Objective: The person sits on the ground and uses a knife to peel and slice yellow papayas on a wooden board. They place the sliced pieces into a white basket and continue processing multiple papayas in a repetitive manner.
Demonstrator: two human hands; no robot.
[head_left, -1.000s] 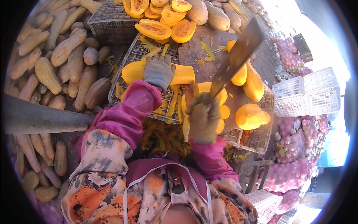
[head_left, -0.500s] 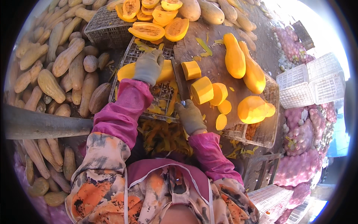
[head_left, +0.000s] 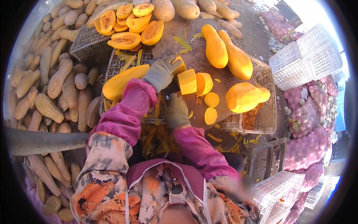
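Observation:
My left hand (head_left: 160, 75), in a grey glove, curls against a peeled orange squash piece (head_left: 180, 65) at the board's left edge. Below it, my gloved right hand (head_left: 176, 111) is closed round a knife (head_left: 170, 91), whose blade is mostly hidden between the hands. A long peeled squash (head_left: 123, 81) lies left of my left hand across a crate (head_left: 112, 69) with peelings. On the brown board (head_left: 171, 48), a thick cut piece (head_left: 187, 82), another chunk (head_left: 203, 84) and two round slices (head_left: 211, 115) lie right of my hands.
Two whole peeled squashes (head_left: 215, 46) and a bulbous one (head_left: 244, 98) lie farther right. Halved squashes (head_left: 136, 23) sit on a crate at the back. Unpeeled squashes (head_left: 56, 78) cover the left, crossed by a grey pole (head_left: 48, 143). White crates (head_left: 287, 63) and pink sacks (head_left: 304, 149) stand right.
My left hand has left the long squash and moved right to the cut piece. My right hand still grips the knife, now closer to the left. The whole view has shifted.

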